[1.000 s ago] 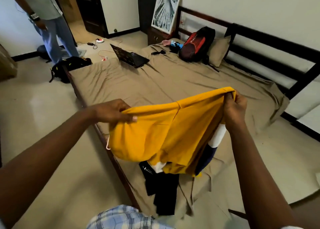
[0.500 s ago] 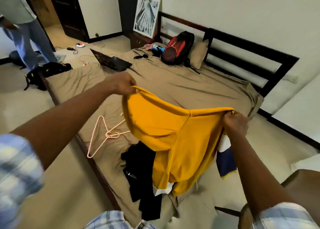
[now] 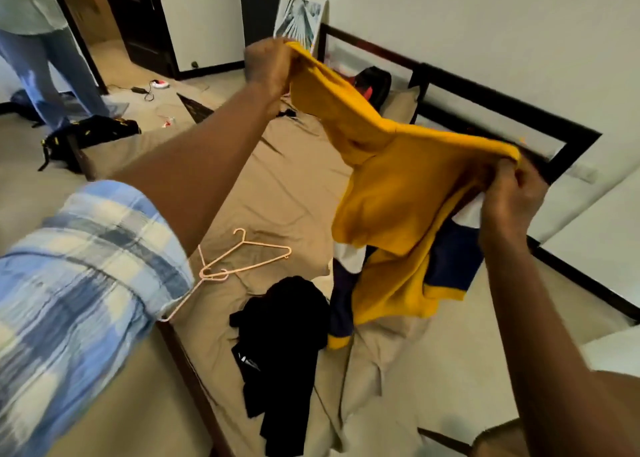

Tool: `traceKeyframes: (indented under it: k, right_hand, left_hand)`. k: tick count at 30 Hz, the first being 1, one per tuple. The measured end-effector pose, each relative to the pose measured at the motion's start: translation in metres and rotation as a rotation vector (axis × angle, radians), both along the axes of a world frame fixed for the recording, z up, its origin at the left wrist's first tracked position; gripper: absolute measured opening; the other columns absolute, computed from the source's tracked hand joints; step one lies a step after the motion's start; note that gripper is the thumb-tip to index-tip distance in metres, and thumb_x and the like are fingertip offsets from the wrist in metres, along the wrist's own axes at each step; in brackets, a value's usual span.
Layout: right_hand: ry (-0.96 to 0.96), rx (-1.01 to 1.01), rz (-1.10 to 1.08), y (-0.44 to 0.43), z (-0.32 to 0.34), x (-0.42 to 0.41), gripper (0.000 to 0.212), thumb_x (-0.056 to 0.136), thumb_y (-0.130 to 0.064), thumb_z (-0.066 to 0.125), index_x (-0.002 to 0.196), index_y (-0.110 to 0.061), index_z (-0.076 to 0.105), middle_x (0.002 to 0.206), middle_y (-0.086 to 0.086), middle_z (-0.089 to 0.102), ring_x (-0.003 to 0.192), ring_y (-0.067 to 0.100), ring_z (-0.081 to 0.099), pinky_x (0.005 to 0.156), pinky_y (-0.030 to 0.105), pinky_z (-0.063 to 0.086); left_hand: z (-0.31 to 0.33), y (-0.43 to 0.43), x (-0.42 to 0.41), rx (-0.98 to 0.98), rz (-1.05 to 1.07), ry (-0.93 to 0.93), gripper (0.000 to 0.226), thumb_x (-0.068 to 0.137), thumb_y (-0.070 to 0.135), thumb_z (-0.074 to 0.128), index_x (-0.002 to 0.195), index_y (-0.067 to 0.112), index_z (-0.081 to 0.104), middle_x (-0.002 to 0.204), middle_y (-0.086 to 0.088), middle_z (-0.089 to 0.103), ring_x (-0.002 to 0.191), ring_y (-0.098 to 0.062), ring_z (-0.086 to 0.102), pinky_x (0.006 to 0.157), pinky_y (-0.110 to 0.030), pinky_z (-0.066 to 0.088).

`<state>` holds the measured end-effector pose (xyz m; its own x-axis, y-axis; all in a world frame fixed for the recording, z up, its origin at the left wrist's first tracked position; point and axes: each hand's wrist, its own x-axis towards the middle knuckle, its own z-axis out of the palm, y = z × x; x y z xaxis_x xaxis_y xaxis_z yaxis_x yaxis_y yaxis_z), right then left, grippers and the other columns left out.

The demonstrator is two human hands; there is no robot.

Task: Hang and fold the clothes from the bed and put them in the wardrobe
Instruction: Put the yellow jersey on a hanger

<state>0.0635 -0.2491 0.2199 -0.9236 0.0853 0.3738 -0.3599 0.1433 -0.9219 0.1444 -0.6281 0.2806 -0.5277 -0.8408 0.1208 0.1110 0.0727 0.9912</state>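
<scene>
holding the yellow garment [image 3: 391,179] up over the bed [image 3: 277,193], i see my left hand [image 3: 268,63] gripping its far top edge, my right hand [image 3: 512,193] pinching the near-right edge; black clothes [image 3: 280,335] and pink hangers [image 3: 239,259] lie below.

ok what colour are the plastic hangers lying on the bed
Pale pink. The thin plastic hangers show best in the head view, on the tan bedsheet.

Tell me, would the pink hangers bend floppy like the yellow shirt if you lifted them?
Probably not: the hangers keep straight thin bars on the bed, so likely stiff and light. Their hooks look tangled, so both may lift together.
</scene>
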Motion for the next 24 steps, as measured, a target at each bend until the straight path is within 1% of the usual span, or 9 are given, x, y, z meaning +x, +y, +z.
traceKeyframes:
  k: [4, 6, 9, 12, 15, 17, 18, 20, 24]
  right_hand:
    - [-0.016, 0.074, 0.116, 0.001, -0.101, 0.075, 0.023, 0.099, -0.021, 0.054, 0.107, -0.006, 0.069, 0.101, 0.01, 0.067, 0.09, 0.012, 0.057, 0.079, 0.021, 0.047]
    - [-0.132, 0.154, 0.183, 0.003, -0.166, 0.118, 0.029, 0.096, -0.021, 0.056, 0.118, -0.008, 0.07, 0.111, 0.006, 0.068, 0.097, 0.009, 0.057, 0.081, 0.023, 0.044]
    - [-0.267, 0.342, 0.303, 0.001, -0.273, 0.163, 0.03, 0.097, -0.007, 0.063, 0.122, -0.024, 0.065, 0.123, 0.01, 0.067, 0.108, 0.01, 0.056, 0.09, 0.02, 0.039]
    - [-0.409, 0.6, 0.444, 0.0, -0.378, 0.204, 0.029, 0.096, -0.008, 0.063, 0.124, -0.013, 0.07, 0.128, 0.016, 0.067, 0.115, 0.033, 0.063, 0.095, 0.023, 0.041]
    - [-0.504, 0.799, 0.593, 0.005, -0.467, 0.24, 0.028, 0.094, -0.007, 0.068, 0.122, -0.008, 0.072, 0.125, 0.017, 0.07, 0.112, 0.04, 0.067, 0.094, 0.035, 0.048]
    - [-0.522, 0.897, 0.671, 0.011, -0.508, 0.262, 0.028, 0.093, -0.005, 0.068, 0.12, -0.01, 0.073, 0.12, 0.016, 0.072, 0.108, 0.04, 0.068, 0.092, 0.043, 0.053]
    - [-0.51, 0.939, 0.7, 0.014, -0.523, 0.27, 0.029, 0.092, -0.007, 0.065, 0.12, -0.012, 0.072, 0.12, 0.015, 0.072, 0.108, 0.037, 0.066, 0.091, 0.046, 0.055]
    - [-0.489, 1.029, 0.763, 0.015, -0.54, 0.279, 0.034, 0.095, -0.012, 0.062, 0.127, -0.016, 0.07, 0.13, 0.012, 0.069, 0.115, 0.034, 0.064, 0.094, 0.049, 0.056]
    - [-0.602, 1.251, 0.879, -0.008, -0.548, 0.276, 0.035, 0.103, -0.036, 0.056, 0.137, -0.026, 0.063, 0.142, 0.002, 0.062, 0.123, 0.033, 0.062, 0.098, 0.045, 0.053]
  left_hand:
    - [-0.087, -0.019, 0.052, 0.07, -0.018, -0.032, 0.013, 0.072, 0.016, 0.07, 0.08, 0.016, 0.08, 0.09, -0.019, 0.074, 0.084, -0.027, 0.069, 0.078, -0.048, 0.058]
    - [-0.154, -0.023, 0.092, -0.249, 0.016, -0.273, 0.013, 0.083, 0.018, 0.073, 0.093, 0.015, 0.08, 0.094, -0.017, 0.075, 0.087, -0.023, 0.067, 0.079, -0.04, 0.055]
    - [-0.266, -0.033, 0.159, -0.713, -0.099, -0.591, 0.025, 0.078, 0.025, 0.067, 0.096, 0.012, 0.078, 0.093, -0.014, 0.072, 0.085, -0.028, 0.068, 0.076, -0.034, 0.049]
    - [-0.384, -0.043, 0.212, -0.865, -0.319, -0.768, 0.033, 0.076, 0.03, 0.054, 0.088, 0.007, 0.075, 0.088, -0.017, 0.069, 0.085, -0.028, 0.062, 0.077, -0.035, 0.046]
    - [-0.497, -0.045, 0.275, -0.985, -0.53, -0.998, 0.033, 0.081, 0.028, 0.047, 0.087, 0.011, 0.074, 0.091, -0.008, 0.07, 0.085, -0.023, 0.069, 0.071, -0.033, 0.055]
    - [-0.573, -0.05, 0.319, -0.893, -0.541, -1.097, 0.029, 0.092, 0.017, 0.046, 0.09, 0.022, 0.075, 0.09, 0.01, 0.071, 0.079, -0.007, 0.072, 0.068, -0.022, 0.057]
    - [-0.598, -0.048, 0.337, -0.864, -0.544, -1.159, 0.028, 0.094, 0.01, 0.051, 0.091, 0.02, 0.076, 0.089, 0.004, 0.072, 0.077, -0.014, 0.073, 0.067, -0.025, 0.058]
    - [-0.623, -0.035, 0.352, -0.82, -0.594, -1.313, 0.024, 0.084, 0.007, 0.067, 0.107, 0.009, 0.072, 0.103, -0.021, 0.067, 0.088, -0.045, 0.069, 0.073, -0.048, 0.06]
    - [-0.634, -0.004, 0.365, -0.594, -0.517, -1.301, 0.073, 0.078, 0.013, 0.079, 0.146, 0.01, 0.052, 0.14, -0.024, 0.054, 0.116, -0.054, 0.055, 0.086, -0.062, 0.056]
